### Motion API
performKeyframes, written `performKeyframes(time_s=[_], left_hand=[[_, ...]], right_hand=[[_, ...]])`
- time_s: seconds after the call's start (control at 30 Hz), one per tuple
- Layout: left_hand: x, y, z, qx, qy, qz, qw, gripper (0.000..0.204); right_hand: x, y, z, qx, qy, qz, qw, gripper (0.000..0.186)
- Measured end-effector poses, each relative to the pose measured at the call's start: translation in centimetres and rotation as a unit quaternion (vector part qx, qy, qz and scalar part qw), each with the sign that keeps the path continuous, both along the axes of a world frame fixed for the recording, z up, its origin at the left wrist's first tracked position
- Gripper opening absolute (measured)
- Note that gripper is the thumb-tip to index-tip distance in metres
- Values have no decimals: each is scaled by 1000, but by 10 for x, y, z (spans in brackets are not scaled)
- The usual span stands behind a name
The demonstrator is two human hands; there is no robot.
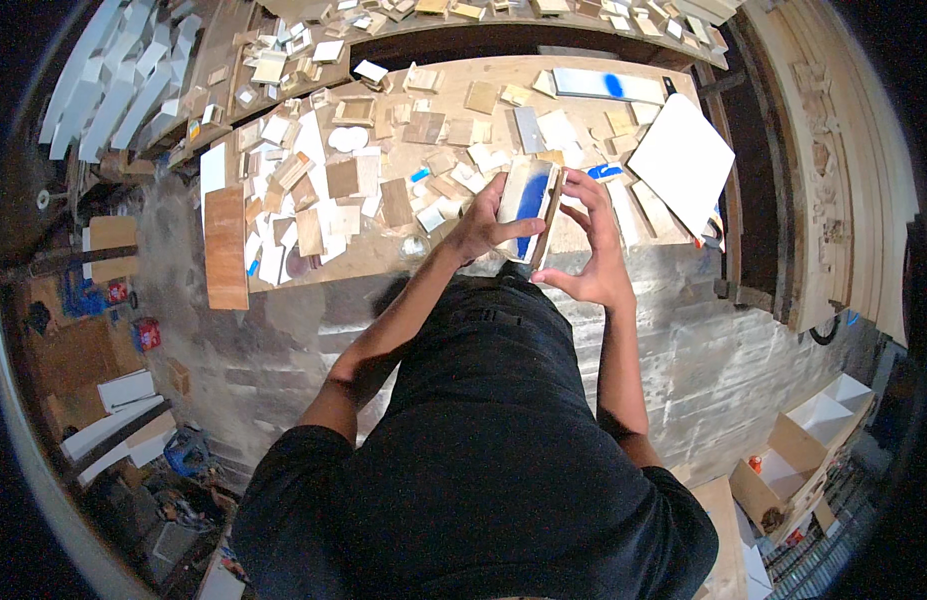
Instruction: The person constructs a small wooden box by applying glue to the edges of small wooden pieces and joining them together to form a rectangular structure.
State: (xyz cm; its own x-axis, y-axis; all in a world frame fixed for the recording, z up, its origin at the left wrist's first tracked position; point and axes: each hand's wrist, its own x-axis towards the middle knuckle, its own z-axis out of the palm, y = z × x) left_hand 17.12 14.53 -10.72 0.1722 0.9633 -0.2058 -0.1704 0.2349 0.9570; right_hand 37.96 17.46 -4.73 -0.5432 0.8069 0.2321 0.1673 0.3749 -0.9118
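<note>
Held over the bench's front edge is a small wooden block-like piece (521, 205), its pale face marked by a broad blue paint stripe. A brown wooden edge shows along its right side; whether this is a separate strip I cannot tell. My left hand (475, 230) grips the piece from the left, thumb across the pale face. Curved around the other side is my right hand (605, 262), its fingertips at the top end and its thumb by the bottom end. Beyond both hands lies a crowd of small wood offcuts (423, 128) on the workbench (323, 282).
A white board (683, 150) lies at the bench's right, beside a blue-marked white strip (593, 84). The brown panel (226, 250) overhangs the left front corner. Long timber boards (823, 160) stand at far right. An open wooden box (783, 455) sits low at right.
</note>
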Motion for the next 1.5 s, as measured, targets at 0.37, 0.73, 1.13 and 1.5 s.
performKeyframes(time_s=[0.37,0.73,1.13,1.5], left_hand=[[0,-2,8,33,-51,39,997,71],[-12,0,42,-107,-137,22,984,59],[-11,2,25,-91,-287,15,953,70],[-12,3,35,-92,-294,-2,951,49]], right_hand=[[-4,-2,7,-1,21,-5,1000,103],[4,3,3,-16,32,-13,999,111],[8,5,-2,-67,117,8,991,118],[6,9,8,-52,97,-1,994,120]])
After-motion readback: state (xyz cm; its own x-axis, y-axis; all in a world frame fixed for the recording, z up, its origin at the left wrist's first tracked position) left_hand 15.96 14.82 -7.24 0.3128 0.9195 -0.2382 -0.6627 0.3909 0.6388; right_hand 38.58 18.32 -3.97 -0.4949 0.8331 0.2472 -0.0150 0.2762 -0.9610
